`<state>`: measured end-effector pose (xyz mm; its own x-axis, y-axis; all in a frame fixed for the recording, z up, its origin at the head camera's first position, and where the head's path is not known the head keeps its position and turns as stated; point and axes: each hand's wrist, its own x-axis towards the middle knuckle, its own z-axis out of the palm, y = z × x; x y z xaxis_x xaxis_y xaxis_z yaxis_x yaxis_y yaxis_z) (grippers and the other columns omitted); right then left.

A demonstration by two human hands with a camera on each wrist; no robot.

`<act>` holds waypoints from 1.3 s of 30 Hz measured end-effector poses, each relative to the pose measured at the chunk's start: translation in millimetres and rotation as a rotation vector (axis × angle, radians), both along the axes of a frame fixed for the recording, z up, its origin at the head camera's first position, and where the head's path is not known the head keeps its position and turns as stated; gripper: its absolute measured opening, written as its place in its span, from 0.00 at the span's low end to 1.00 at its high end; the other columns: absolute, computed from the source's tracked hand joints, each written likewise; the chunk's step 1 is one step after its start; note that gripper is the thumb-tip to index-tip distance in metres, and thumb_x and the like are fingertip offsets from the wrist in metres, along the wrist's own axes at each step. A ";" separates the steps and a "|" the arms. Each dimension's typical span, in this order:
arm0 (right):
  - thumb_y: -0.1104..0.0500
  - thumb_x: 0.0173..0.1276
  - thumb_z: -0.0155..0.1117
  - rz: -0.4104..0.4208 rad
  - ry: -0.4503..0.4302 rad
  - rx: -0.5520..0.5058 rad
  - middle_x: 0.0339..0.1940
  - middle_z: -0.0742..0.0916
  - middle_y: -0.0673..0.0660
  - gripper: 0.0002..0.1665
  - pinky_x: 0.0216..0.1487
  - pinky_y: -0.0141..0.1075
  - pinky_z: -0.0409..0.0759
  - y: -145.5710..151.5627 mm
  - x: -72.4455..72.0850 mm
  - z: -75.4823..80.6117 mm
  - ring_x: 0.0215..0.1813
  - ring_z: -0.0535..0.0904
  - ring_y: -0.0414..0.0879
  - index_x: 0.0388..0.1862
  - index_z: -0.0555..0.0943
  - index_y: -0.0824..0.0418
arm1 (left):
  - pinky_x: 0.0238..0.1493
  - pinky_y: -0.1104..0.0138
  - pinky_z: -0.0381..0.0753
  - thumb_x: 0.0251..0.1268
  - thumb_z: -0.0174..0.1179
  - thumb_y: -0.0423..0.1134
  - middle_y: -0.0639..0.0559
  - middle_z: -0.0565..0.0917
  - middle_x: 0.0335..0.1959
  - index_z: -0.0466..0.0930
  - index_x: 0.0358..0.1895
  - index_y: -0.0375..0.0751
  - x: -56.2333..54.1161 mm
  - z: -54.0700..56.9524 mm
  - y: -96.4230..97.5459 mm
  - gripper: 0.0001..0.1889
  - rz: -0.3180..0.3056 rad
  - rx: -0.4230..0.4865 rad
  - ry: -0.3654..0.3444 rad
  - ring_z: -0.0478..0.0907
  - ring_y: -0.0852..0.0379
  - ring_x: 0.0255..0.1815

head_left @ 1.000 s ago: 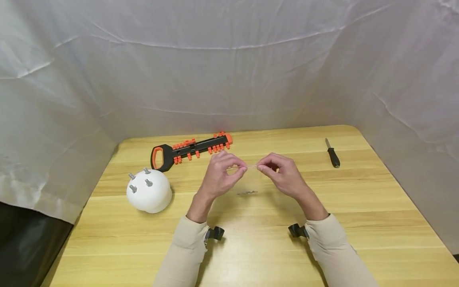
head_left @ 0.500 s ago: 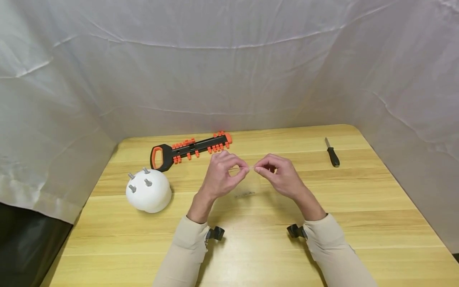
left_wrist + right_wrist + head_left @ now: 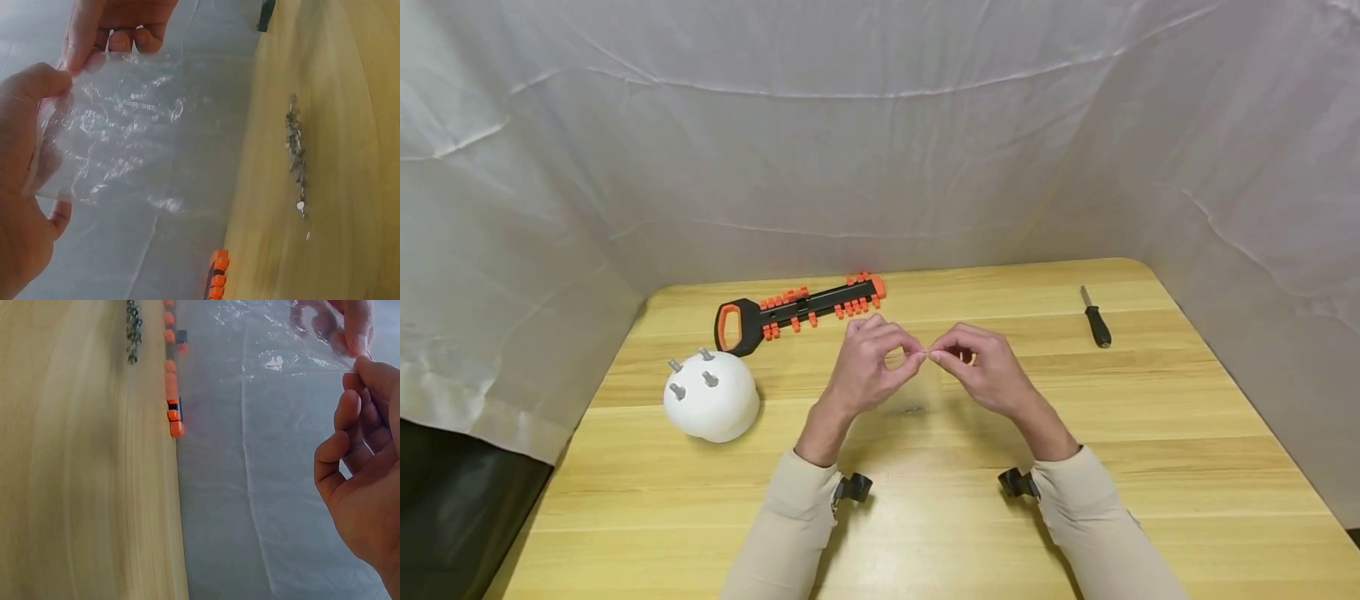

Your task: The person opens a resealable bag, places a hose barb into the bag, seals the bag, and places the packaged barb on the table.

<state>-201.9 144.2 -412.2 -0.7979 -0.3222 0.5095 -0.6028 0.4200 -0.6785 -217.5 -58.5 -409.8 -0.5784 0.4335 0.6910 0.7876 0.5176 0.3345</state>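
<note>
A clear plastic zip bag (image 3: 131, 131) hangs from my two hands, a thin reddish line showing along its top edge. Small metal pieces (image 3: 295, 153) gather in a row at the bag's low end, too small to identify. My left hand (image 3: 874, 362) pinches the top edge between thumb and index finger. Close beside it, my right hand (image 3: 983, 367) pinches the same edge, and the fingertips of both hands almost meet. In the right wrist view, the other fingers of my right hand (image 3: 369, 450) curl loosely below the pinch.
A white rounded object (image 3: 715, 400) with several grey pegs on top sits at the left of the wooden table (image 3: 1187, 500). Behind it lies a black and orange handled rack (image 3: 820, 307) with orange clips. A black-handled screwdriver (image 3: 1097, 325) lies at the right.
My right hand has slid left along the bag's top edge, closing the gap to my left hand. The metal pieces have swung slightly left, while the things on the table stay put.
</note>
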 end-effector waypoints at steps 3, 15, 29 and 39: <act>0.61 0.65 0.66 0.015 0.010 0.003 0.27 0.82 0.46 0.02 0.30 0.29 0.69 1.4 -0.9 -0.3 0.27 0.69 0.38 0.34 0.85 0.57 | 0.45 0.57 0.66 0.59 0.67 0.44 0.58 0.86 0.26 0.86 0.30 0.48 -0.9 -0.2 -2.4 0.05 -0.010 0.005 -0.003 0.73 0.60 0.30; 0.65 0.66 0.64 -0.086 -0.070 -0.034 0.28 0.84 0.50 0.03 0.30 0.31 0.68 19.3 -3.5 9.5 0.27 0.69 0.39 0.33 0.84 0.59 | 0.40 0.61 0.68 0.57 0.69 0.42 0.54 0.87 0.27 0.86 0.29 0.44 -11.0 2.2 -35.4 0.06 -0.006 0.057 -0.016 0.73 0.58 0.30; 0.61 0.66 0.66 0.024 -0.249 0.000 0.29 0.85 0.55 0.03 0.26 0.31 0.67 33.8 -3.5 0.9 0.26 0.70 0.42 0.38 0.85 0.57 | 0.35 0.64 0.73 0.64 0.64 0.40 0.58 0.83 0.30 0.85 0.34 0.49 -2.0 12.1 -49.0 0.02 -0.148 0.058 -0.503 0.73 0.60 0.32; 0.52 0.68 0.64 -0.078 -0.281 0.143 0.32 0.87 0.57 0.10 0.29 0.31 0.72 36.6 -16.6 -6.6 0.29 0.73 0.44 0.42 0.86 0.55 | 0.33 0.68 0.73 0.67 0.61 0.43 0.58 0.84 0.32 0.85 0.40 0.48 -16.2 1.3 -37.5 0.06 -0.005 -0.034 -0.625 0.74 0.60 0.30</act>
<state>-218.5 180.8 -418.8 -0.9261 -0.3071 0.2193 -0.3622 0.5605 -0.7447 -233.7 -96.0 -408.5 -0.8665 0.4535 0.2085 0.4512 0.5329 0.7159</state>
